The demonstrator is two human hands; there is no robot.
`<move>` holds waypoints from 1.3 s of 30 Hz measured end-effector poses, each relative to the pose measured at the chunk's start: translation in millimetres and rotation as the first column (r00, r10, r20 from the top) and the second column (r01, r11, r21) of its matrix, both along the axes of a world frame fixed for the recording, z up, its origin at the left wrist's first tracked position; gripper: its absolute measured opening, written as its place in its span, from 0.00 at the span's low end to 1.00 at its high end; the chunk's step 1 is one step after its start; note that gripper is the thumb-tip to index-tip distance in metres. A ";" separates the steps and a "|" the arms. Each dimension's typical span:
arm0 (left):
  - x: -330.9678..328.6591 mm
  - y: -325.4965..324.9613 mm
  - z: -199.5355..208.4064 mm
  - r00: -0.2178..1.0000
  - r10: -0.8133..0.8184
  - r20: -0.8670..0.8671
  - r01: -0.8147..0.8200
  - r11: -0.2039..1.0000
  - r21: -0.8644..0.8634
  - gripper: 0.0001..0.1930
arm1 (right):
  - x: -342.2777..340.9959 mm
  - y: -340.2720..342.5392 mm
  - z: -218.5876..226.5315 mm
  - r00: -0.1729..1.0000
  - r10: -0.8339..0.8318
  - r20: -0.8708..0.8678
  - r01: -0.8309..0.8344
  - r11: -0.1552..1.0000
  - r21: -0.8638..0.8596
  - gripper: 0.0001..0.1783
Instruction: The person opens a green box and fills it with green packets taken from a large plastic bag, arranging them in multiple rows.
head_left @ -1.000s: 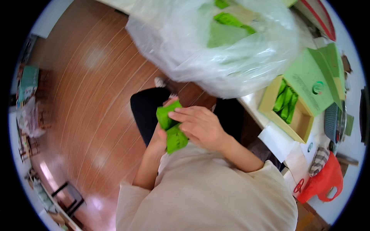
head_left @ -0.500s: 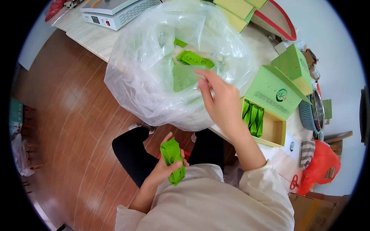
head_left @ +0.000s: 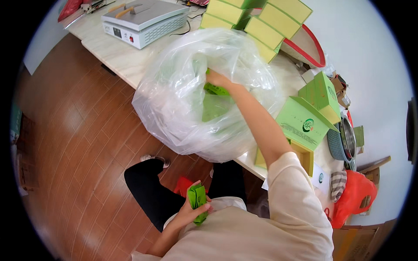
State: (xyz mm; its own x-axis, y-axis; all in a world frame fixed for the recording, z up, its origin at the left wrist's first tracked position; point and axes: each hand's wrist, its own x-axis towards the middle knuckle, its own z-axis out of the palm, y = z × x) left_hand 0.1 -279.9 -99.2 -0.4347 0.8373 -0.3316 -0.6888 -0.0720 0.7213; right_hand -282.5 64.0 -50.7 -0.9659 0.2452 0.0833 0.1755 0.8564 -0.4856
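Low in front of my body, my left hand point(head_left: 191, 212) is closed around small green foil packets point(head_left: 198, 199); how many is hard to tell, as they overlap. My right hand point(head_left: 217, 79) reaches down into a large clear plastic bag point(head_left: 165, 104), its mouth spread wide. Its fingers are bent at a green packet inside, of which only a sliver shows past the fingertips. Another green packet point(head_left: 216, 90) lies in the bag just below that hand. Right of the bag, my right forearm partly covers an open light-green box point(head_left: 308, 157) with its lid raised.
Behind the open box stands a closed green box point(head_left: 320, 96). Stacked yellow-green boxes point(head_left: 278, 21) are at the back. A grey-white heating-plate device point(head_left: 143, 24) sits far left on the marble-look table point(head_left: 109, 48). A blue basket point(head_left: 336, 145) and red bag point(head_left: 357, 195) are right.
My right hand has gone from above the bag's opening down and farther into it, its fingers now at a packet. The left hand still holds its packets. The view has shifted a little.
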 end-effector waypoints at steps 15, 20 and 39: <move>-12.3 -1.5 23.3 0.992 0.112 -0.052 -0.114 0.993 -0.040 0.42 | -28.4 -23.1 8.1 0.984 -0.123 0.130 0.167 0.891 -0.422 0.23; -22.5 -2.8 24.2 0.980 0.191 -0.059 -0.193 0.981 -0.021 0.41 | 32.6 -2.5 37.6 0.942 -0.038 0.334 0.227 0.806 -0.547 0.24; -46.9 76.8 107.8 0.685 0.474 -0.552 -0.312 0.877 0.365 0.37 | 282.6 -95.7 147.8 0.958 0.249 -0.145 -0.285 0.892 -0.352 0.20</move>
State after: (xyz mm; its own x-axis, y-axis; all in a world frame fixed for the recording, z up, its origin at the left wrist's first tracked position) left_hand -46.9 -203.2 8.6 -0.7776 0.5539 0.2976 0.0248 -0.4459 0.8947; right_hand 0.2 -31.7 97.1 -0.9914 0.0100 0.1307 -0.0960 0.6235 -0.7759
